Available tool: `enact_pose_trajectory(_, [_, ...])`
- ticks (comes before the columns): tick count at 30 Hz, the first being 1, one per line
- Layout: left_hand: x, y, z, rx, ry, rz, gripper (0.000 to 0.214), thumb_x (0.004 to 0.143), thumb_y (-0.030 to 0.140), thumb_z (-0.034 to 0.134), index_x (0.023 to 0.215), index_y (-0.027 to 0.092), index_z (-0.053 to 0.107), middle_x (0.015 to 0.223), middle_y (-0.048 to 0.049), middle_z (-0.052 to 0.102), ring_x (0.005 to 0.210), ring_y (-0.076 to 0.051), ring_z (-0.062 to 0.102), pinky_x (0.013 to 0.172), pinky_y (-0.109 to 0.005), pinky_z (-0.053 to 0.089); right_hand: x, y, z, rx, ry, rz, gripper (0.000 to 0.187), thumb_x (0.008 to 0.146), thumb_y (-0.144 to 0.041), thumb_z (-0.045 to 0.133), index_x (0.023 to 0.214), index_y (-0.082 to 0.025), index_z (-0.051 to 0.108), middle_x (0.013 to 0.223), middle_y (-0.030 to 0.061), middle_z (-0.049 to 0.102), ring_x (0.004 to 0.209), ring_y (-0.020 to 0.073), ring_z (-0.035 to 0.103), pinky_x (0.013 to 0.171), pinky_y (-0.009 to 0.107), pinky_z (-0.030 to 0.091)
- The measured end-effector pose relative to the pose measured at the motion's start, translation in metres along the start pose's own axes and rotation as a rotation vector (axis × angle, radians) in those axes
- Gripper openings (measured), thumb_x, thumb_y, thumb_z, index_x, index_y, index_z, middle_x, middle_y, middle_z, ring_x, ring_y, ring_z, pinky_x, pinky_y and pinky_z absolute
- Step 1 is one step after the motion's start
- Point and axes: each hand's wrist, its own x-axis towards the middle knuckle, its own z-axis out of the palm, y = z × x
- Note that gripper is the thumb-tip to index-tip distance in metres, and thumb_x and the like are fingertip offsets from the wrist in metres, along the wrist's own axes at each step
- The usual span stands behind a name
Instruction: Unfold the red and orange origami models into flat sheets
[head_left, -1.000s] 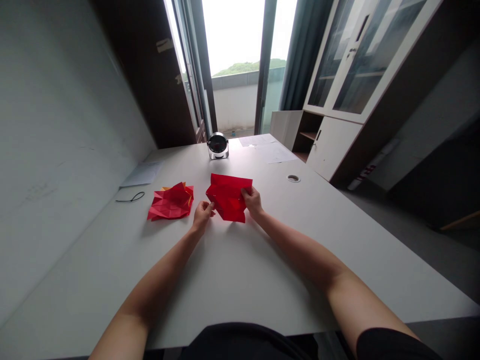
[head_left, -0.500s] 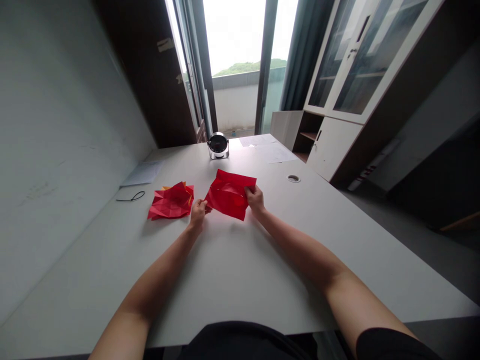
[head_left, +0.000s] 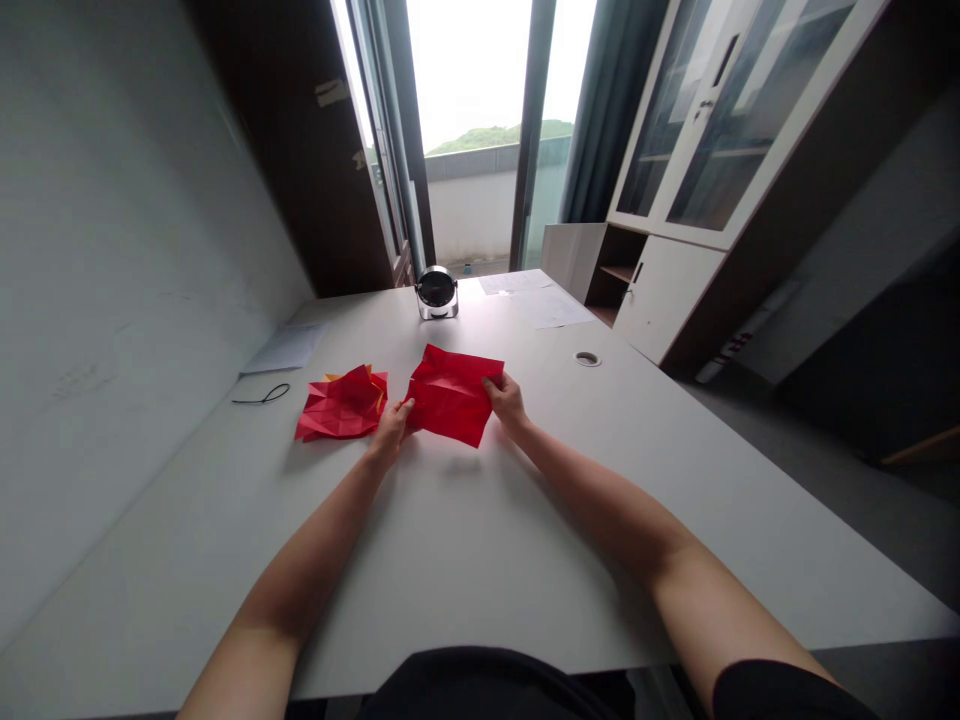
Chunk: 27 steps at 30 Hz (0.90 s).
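A creased sheet of red paper (head_left: 456, 395) is held up just above the white table, tilted, between my two hands. My left hand (head_left: 392, 425) pinches its left edge with the thumb on top. At the opposite side my right hand (head_left: 506, 398) grips the right edge, thumb over the paper and the other fingers behind it. Close to the left of my left hand lies a loose pile of creased red paper (head_left: 341, 405), with bits of orange paper (head_left: 379, 393) showing among the sheets.
Behind the red sheet stands a round black device on a metal stand (head_left: 436, 290). A white ring (head_left: 587, 358) lies to the right. A black cable tie (head_left: 262, 395) and pale papers (head_left: 283, 347) are at left, more papers (head_left: 551, 305) at the back right. A wall (head_left: 135, 330) borders the left.
The red sheet has shifted slightly left and down, and both hands have moved with it. My left hand's fingers have closed up at its left edge. The pile has stayed put.
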Motion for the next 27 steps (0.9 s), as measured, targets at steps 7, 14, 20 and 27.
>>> enact_pose_trajectory(7, [0.003, -0.003, -0.002, 0.028, 0.060, 0.069, 0.039, 0.069, 0.045, 0.080, 0.088, 0.016, 0.062, 0.072, 0.0005, 0.063, 0.055, -0.008, 0.053, 0.056, -0.022, 0.044, 0.003, 0.004, -0.002, 0.039, 0.037, 0.009, 0.035, 0.079, -0.049, 0.066, 0.097, -0.019, 0.065, 0.090, 0.0055, 0.071, 0.075, 0.0198, 0.064, 0.064, 0.029, 0.053])
enact_pose_trajectory(14, [0.002, -0.002, -0.004, 0.013, 0.108, 0.104, 0.032, 0.074, 0.043, 0.073, 0.090, 0.018, 0.062, 0.082, -0.0030, 0.066, 0.067, -0.012, 0.060, 0.060, -0.024, 0.045, 0.005, 0.000, -0.003, 0.038, 0.011, 0.043, 0.038, 0.077, -0.052, 0.066, 0.096, -0.019, 0.064, 0.089, 0.0060, 0.071, 0.074, 0.0193, 0.064, 0.062, 0.028, 0.052])
enact_pose_trajectory(20, [0.000, -0.001, -0.002, 0.087, 0.123, 0.156, 0.037, 0.077, 0.045, 0.072, 0.098, 0.017, 0.064, 0.088, -0.0066, 0.070, 0.077, -0.016, 0.067, 0.072, -0.028, 0.051, 0.000, -0.008, 0.000, 0.013, -0.095, 0.088, 0.040, 0.075, -0.053, 0.068, 0.096, -0.019, 0.064, 0.089, 0.0067, 0.072, 0.077, 0.0217, 0.067, 0.064, 0.031, 0.054])
enact_pose_trajectory(27, [-0.006, 0.005, -0.004, 0.162, 0.114, 0.148, 0.042, 0.080, 0.058, 0.069, 0.090, 0.017, 0.066, 0.081, -0.0080, 0.069, 0.067, -0.018, 0.064, 0.061, -0.028, 0.048, -0.003, -0.008, 0.003, 0.080, -0.225, 0.131, 0.037, 0.071, -0.048, 0.074, 0.093, -0.019, 0.066, 0.087, 0.0051, 0.071, 0.074, 0.0196, 0.066, 0.063, 0.030, 0.053])
